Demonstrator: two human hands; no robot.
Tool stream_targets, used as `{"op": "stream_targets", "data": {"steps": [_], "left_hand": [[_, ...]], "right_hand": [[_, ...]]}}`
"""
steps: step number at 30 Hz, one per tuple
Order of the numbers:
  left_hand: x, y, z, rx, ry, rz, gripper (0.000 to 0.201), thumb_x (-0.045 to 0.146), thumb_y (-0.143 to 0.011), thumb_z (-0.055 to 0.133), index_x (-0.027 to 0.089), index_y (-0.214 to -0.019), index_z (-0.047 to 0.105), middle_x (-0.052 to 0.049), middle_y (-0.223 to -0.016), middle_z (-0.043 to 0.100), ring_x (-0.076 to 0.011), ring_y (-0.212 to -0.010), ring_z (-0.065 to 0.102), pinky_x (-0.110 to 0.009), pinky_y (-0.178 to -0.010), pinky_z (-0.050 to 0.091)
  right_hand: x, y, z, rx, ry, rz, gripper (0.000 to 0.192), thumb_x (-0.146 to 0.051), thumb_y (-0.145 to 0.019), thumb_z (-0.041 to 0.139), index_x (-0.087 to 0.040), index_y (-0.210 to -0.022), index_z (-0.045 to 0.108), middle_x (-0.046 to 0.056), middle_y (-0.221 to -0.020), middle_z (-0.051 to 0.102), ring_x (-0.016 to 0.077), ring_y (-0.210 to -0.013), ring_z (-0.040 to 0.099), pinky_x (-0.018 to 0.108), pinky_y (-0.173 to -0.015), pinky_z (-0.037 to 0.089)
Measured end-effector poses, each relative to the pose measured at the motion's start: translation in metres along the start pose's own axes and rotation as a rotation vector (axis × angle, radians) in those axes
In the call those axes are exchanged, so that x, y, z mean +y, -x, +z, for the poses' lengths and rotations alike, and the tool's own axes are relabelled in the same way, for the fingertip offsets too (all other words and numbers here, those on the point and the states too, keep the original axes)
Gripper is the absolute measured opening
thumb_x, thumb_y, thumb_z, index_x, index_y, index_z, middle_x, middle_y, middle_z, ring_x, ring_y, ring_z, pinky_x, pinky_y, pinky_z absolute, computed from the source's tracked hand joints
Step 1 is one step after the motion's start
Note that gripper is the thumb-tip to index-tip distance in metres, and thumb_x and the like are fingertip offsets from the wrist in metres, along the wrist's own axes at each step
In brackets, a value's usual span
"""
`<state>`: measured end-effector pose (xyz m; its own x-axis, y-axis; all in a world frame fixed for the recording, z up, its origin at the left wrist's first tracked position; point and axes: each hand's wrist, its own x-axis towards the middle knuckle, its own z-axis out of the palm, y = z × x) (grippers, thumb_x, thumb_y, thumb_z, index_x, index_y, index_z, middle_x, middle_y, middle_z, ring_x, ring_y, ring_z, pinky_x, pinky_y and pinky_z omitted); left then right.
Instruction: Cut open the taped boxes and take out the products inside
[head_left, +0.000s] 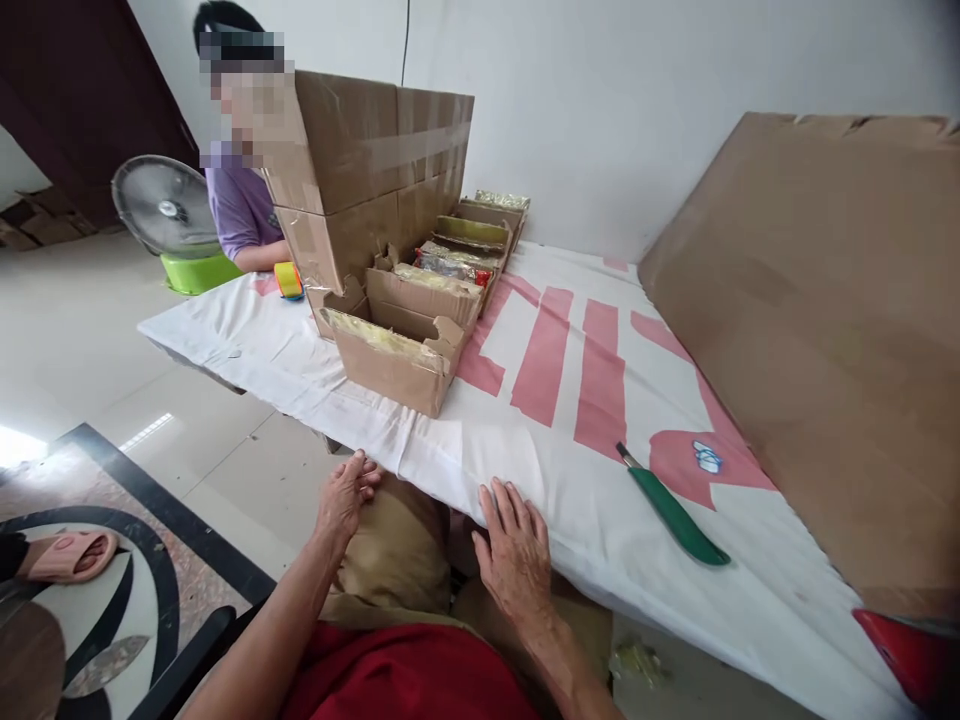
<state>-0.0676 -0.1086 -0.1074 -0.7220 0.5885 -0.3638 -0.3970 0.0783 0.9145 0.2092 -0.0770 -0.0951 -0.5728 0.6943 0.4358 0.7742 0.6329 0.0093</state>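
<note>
My right hand (514, 550) lies palm down at the table's near edge, fingers stretched out on the white cloth and nothing in it. Above my knee, beside the edge of the cloth, is my left hand (346, 498); its fingers are loosely bent and apart, with no object visible in them. To the right of my right hand lies a green-handled knife (671, 515) with a short metal tip. Ahead of both hands stands an open cardboard box (394, 360), the nearest in a row of opened boxes.
Closed cardboard boxes (360, 145) are stacked behind the row. A large cardboard sheet (840, 350) rises at the right. Across the table sits a person in a purple shirt (240, 205), near a yellow tape roll (289, 281) and a fan (161, 205). A red object (904, 650) is at lower right.
</note>
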Motion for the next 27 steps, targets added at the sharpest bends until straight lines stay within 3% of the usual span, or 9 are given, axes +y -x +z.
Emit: {"op": "stream_targets", "data": {"steps": [4, 10, 19, 27], "left_hand": [[0.005, 0.001, 0.008, -0.012, 0.097, -0.063, 0.059, 0.060, -0.050, 0.092, 0.017, -0.074, 0.059, -0.002, -0.069, 0.065, -0.0130, -0.056, 0.064, -0.022, -0.046, 0.045], [0.009, 0.009, 0.003, -0.008, 0.102, -0.107, 0.062, 0.059, -0.043, 0.097, 0.013, -0.070, 0.065, -0.004, -0.066, 0.069, -0.0113, -0.053, 0.062, -0.020, -0.045, 0.045], [0.013, 0.011, 0.003, -0.024, 0.114, -0.050, 0.055, 0.057, -0.050, 0.095, 0.013, -0.071, 0.069, -0.005, -0.069, 0.070, -0.0128, -0.057, 0.064, -0.022, -0.050, 0.049], [0.013, 0.012, 0.002, -0.030, 0.082, -0.012, 0.044, 0.053, -0.056, 0.086, 0.017, -0.063, 0.061, -0.001, -0.063, 0.064, -0.0104, -0.055, 0.060, -0.022, -0.055, 0.048]], "right_hand": [[-0.001, -0.001, -0.001, 0.010, 0.002, 0.013, 0.051, -0.015, -0.097, 0.054, -0.017, -0.148, 0.056, 0.014, -0.152, 0.063, 0.0315, -0.140, 0.053, 0.049, -0.114, 0.037], [-0.001, -0.002, 0.000, 0.032, -0.024, 0.026, 0.050, -0.016, -0.098, 0.054, -0.019, -0.147, 0.055, 0.014, -0.150, 0.064, 0.0319, -0.139, 0.055, 0.049, -0.112, 0.039], [0.001, -0.005, 0.001, 0.081, -0.006, -0.012, 0.049, -0.016, -0.099, 0.053, -0.017, -0.148, 0.053, 0.016, -0.145, 0.067, 0.0332, -0.134, 0.059, 0.049, -0.110, 0.041], [0.003, -0.005, 0.001, 0.076, 0.010, -0.027, 0.057, -0.018, -0.099, 0.052, -0.019, -0.155, 0.043, 0.016, -0.146, 0.066, 0.0339, -0.133, 0.059, 0.049, -0.108, 0.041]]}}
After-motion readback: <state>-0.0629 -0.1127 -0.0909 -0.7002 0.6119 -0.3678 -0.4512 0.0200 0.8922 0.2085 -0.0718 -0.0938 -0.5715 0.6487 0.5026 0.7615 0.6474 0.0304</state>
